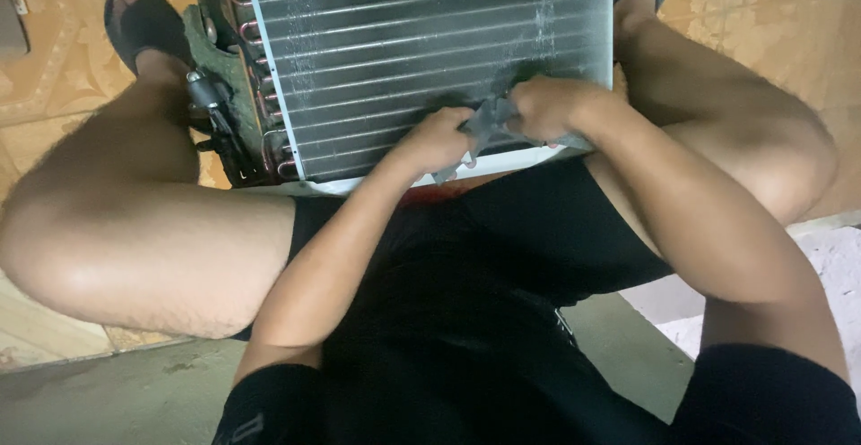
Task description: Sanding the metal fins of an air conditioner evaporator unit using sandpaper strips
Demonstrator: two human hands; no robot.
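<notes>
Finned coil panel (421, 50) stands between the seated person's knees, its top cut off by the frame edge. Both hands sit at its lower edge: the left hand (437, 140) and right hand (549, 106) are closed on a grey tool (489, 122), mostly hidden by the fingers, so its kind is unclear. Copper tube bends (269, 95) run beside the panel. Patterned floor tiles (54, 77) lie around it; a sandal (143, 23) rests beside the tubes.

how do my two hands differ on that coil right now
The left hand sits lower, near the bottom edge of the finned coil; the right hand sits higher on the fins. The left grips the grey rag from its left side, the right from its right. Both are closed on it.
</notes>
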